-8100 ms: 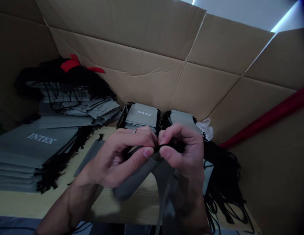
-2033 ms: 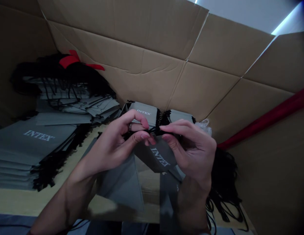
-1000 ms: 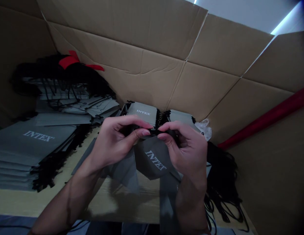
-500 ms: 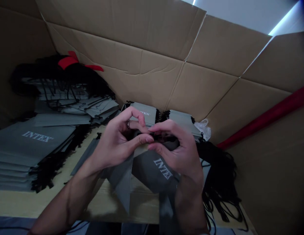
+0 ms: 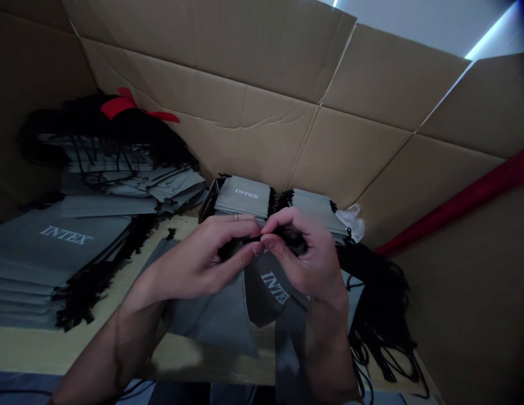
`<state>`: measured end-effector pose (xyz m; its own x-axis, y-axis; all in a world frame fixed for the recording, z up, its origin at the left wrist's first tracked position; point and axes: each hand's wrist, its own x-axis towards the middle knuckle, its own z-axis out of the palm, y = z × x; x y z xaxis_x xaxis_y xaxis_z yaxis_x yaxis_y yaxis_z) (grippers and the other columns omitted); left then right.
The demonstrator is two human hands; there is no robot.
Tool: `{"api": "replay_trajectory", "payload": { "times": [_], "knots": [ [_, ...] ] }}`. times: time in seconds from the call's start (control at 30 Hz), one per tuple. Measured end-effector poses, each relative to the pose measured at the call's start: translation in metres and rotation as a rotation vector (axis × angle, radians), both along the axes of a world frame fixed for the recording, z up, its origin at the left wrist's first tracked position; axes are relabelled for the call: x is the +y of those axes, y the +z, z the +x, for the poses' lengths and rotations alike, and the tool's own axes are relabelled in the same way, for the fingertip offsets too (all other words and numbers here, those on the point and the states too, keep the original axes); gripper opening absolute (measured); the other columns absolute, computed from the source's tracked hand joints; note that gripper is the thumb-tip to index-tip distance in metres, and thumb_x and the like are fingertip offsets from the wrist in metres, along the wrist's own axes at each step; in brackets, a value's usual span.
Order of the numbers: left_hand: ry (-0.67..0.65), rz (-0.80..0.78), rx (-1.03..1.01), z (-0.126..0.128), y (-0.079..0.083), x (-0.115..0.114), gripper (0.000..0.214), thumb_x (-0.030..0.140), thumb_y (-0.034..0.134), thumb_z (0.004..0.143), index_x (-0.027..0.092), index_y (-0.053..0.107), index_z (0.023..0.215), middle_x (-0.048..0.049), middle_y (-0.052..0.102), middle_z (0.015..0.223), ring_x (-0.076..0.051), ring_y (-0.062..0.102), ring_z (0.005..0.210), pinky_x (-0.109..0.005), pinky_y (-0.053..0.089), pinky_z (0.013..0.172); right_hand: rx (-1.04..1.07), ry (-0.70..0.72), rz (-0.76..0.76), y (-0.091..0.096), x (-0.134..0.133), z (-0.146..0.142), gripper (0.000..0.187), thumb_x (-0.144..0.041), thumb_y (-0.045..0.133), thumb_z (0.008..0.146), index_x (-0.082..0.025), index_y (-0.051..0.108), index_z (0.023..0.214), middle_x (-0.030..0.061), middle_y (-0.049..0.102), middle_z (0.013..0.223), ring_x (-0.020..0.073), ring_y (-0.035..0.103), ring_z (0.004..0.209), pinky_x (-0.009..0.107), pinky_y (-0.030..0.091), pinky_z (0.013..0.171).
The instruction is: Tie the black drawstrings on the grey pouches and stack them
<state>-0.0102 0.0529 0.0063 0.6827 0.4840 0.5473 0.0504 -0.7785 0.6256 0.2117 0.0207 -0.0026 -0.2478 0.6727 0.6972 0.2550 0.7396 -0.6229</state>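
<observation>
My left hand (image 5: 198, 256) and my right hand (image 5: 316, 259) meet in front of me, thumbs and index fingertips pinched close together. Black cord (image 5: 250, 239) shows between the fingertips and runs into both hands. Below my left hand hangs a grey fabric pouch (image 5: 217, 320) with a stitched edge. A darker grey INTEX pouch (image 5: 262, 304) lies under my right hand, partly covered by it. How the cord passes through the cloth is hidden behind my fingers.
Stacked grey INTEX pouches (image 5: 29, 264) with black cord ends lie at left, beside a heap with a red strip (image 5: 118, 106). More stacks (image 5: 245, 188) stand against the cardboard wall (image 5: 253, 135). Loose black cords (image 5: 380, 304) drape at right, near a clear plastic bag (image 5: 352, 222).
My left hand has flattened and turned, its index finger now lower beside the right fingertips. The grey pouch beneath has swung right and spread out, and the stack behind shows more.
</observation>
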Motion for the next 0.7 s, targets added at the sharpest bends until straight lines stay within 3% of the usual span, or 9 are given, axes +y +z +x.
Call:
{"api": "replay_trajectory", "payload": {
  "times": [0.13,0.27,0.47,0.7],
  "knots": [
    [-0.039,0.021,-0.031,0.001,-0.002,0.001,0.022,0.020,0.059,0.113,0.018,0.066,0.092,-0.0003,0.068,0.082,-0.012,0.058,0.070,-0.024,0.045,0.066,0.073,0.096,-0.034,-0.001,0.002,-0.001,0.003,-0.025,0.079,0.106,-0.022,0.078,0.107,0.0000,0.082,0.095,0.0132,0.077,0.077,0.025,0.061,0.070],
    [-0.021,-0.017,-0.092,0.004,-0.001,-0.003,0.028,0.024,0.059,0.113,0.019,0.066,0.086,0.0008,0.060,0.074,-0.013,0.053,0.066,-0.027,0.042,0.061,0.126,0.116,-0.085,-0.002,0.006,-0.001,0.021,-0.040,0.085,0.103,-0.022,0.078,0.099,0.0001,0.079,0.084,0.0139,0.073,0.069,0.025,0.059,0.062],
    [-0.006,-0.109,-0.261,0.012,-0.003,-0.013,0.037,0.029,0.061,0.112,0.020,0.063,0.077,-0.0006,0.057,0.072,-0.014,0.049,0.064,-0.031,0.040,0.061,0.234,0.102,-0.173,-0.007,0.004,-0.008,0.036,-0.058,0.083,0.101,-0.022,0.078,0.096,0.0027,0.078,0.086,0.0163,0.072,0.073,0.028,0.061,0.066],
    [-0.069,-0.198,-0.329,0.012,-0.003,-0.018,0.040,0.027,0.060,0.113,0.019,0.059,0.074,-0.0010,0.053,0.071,-0.015,0.049,0.066,-0.035,0.040,0.065,0.385,0.200,-0.200,-0.010,0.005,-0.018,0.032,-0.052,0.085,0.102,-0.023,0.076,0.093,-0.0001,0.073,0.081,0.0137,0.068,0.069,0.027,0.060,0.067]
  ]
}}
